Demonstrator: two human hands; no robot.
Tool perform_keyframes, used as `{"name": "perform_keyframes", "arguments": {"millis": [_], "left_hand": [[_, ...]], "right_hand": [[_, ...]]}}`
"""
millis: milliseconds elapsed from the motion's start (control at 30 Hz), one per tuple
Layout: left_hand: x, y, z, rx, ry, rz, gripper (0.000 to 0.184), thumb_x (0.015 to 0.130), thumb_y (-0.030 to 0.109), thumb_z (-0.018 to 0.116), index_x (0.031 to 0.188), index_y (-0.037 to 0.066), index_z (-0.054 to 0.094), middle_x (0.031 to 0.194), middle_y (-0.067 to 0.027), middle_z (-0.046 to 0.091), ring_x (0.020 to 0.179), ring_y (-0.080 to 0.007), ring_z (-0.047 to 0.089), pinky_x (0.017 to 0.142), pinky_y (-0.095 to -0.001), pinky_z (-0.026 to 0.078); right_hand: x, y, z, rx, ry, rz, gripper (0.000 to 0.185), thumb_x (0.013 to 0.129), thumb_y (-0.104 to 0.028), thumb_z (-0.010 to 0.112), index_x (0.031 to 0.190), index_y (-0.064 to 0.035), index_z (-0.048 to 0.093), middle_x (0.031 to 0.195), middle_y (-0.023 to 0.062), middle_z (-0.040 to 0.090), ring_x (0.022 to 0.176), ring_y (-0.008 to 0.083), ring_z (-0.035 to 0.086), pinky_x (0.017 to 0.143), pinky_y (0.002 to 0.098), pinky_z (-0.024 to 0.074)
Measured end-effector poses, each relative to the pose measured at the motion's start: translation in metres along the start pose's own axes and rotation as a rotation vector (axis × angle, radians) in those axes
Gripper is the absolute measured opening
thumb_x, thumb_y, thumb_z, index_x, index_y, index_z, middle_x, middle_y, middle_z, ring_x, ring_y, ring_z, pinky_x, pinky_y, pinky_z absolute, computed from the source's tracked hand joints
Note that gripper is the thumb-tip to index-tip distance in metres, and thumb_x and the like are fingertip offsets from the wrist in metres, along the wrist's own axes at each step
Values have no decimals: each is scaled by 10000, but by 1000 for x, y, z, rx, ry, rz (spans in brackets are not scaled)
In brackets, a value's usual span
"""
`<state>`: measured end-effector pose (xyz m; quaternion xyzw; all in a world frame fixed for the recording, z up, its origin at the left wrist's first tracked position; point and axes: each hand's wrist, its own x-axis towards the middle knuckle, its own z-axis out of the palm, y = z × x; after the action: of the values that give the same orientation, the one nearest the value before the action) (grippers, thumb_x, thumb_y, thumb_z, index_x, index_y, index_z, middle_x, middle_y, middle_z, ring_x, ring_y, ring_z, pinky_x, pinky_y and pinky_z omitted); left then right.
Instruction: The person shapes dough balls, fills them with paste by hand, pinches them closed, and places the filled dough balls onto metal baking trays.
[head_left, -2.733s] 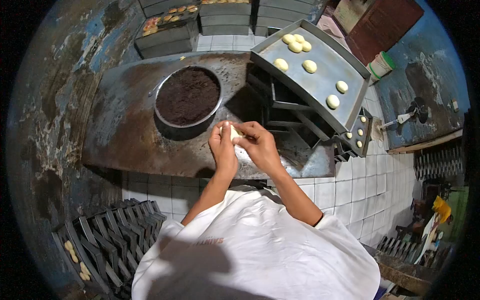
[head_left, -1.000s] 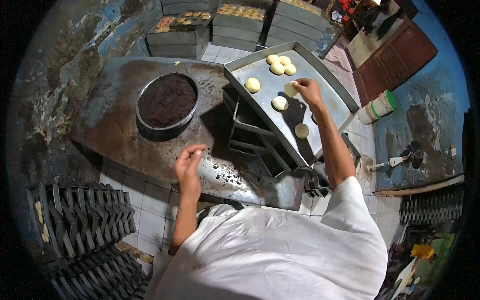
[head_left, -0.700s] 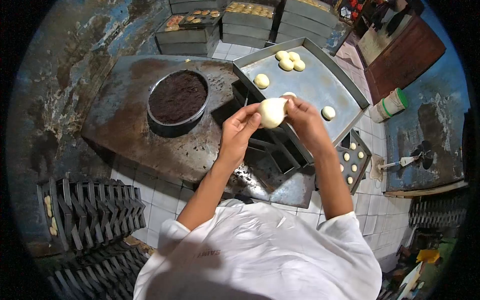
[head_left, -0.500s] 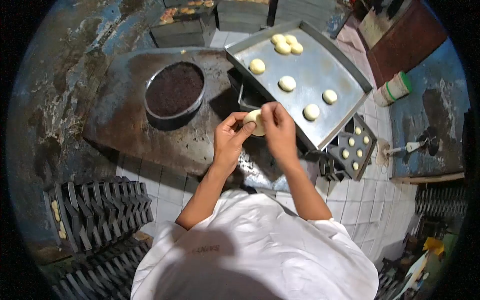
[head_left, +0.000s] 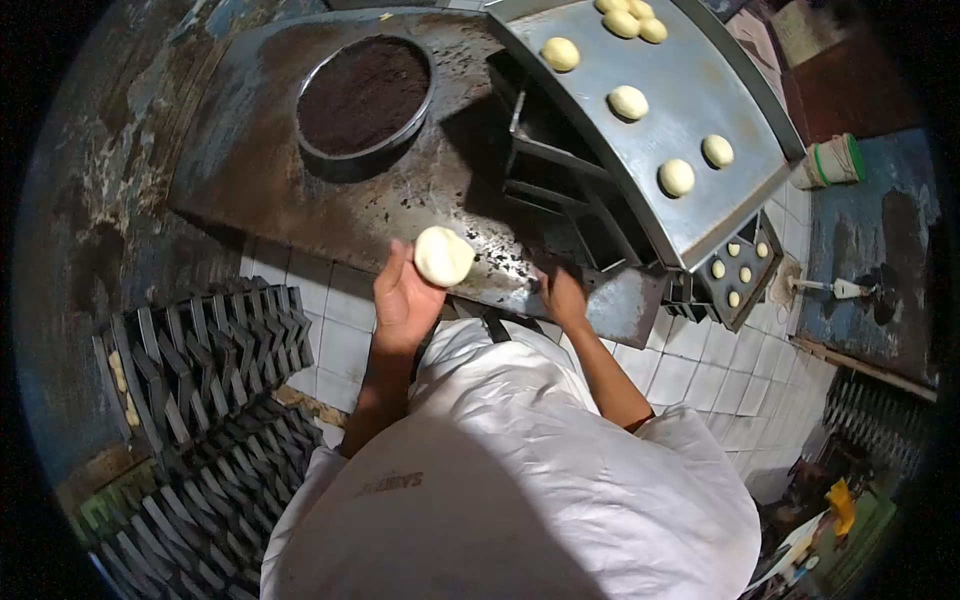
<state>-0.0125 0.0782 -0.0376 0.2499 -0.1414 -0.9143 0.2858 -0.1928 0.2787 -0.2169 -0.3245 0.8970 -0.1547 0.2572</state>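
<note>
A pale, slightly flattened dough ball (head_left: pixel 443 257) with a crease on its right side rests in my left hand (head_left: pixel 403 295), the palm turned up and the thumb beside it. Near the front edge of the worn metal table (head_left: pixel 250 130), my right hand (head_left: pixel 564 297) is lowered at the tabletop; its fingers are dark and partly hidden. Farther back stands a round metal pan filled with dark brown crumbly filling (head_left: pixel 365 95). To the right, several pale dough balls (head_left: pixel 628 103) lie spaced out on a large metal tray (head_left: pixel 690 75).
Stacked empty trays (head_left: pixel 575 190) support the large tray. A lower dark tray (head_left: pixel 735 285) at right holds several small dough pieces. Piled dark trays (head_left: pixel 210 360) stand on the left. A white bucket with a green rim (head_left: pixel 835 160) is at the far right.
Both hands held the dough together in front of the tray; now they are apart and lower. The left hand keeps the dough, and the right has dropped toward the table edge. The view has tilted down.
</note>
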Motion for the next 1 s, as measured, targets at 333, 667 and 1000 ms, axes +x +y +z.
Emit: {"name": "perform_keyframes", "arguments": {"millis": [333,667,1000], "left_hand": [[13,74,-87,1,460,193,249,998,315,613,1099,89,641,1047,-70,697,1019,-254,669,939,-444,534],[65,201,-158,-52,532,246,231,992,300,638,1112,102,629,1069,-43,692,1043,-190,663,942,-385,530],[97,301,-193,-53,541,272,298,1011,377,596,1145,110,595,1109,-41,673,1056,-197,658,944,-409,530]], "right_hand": [[5,-41,-23,91,139,-165,179,884,-46,617,1012,-7,498,850,284,647,821,508,622,706,581,456],[128,-292,-59,-20,55,-467,371,780,-41,660,1138,-71,567,1050,185,671,953,438,645,790,520,523],[249,-441,12,-421,28,-616,220,886,-224,621,1053,-111,711,831,188,720,784,356,720,690,451,583]]}}
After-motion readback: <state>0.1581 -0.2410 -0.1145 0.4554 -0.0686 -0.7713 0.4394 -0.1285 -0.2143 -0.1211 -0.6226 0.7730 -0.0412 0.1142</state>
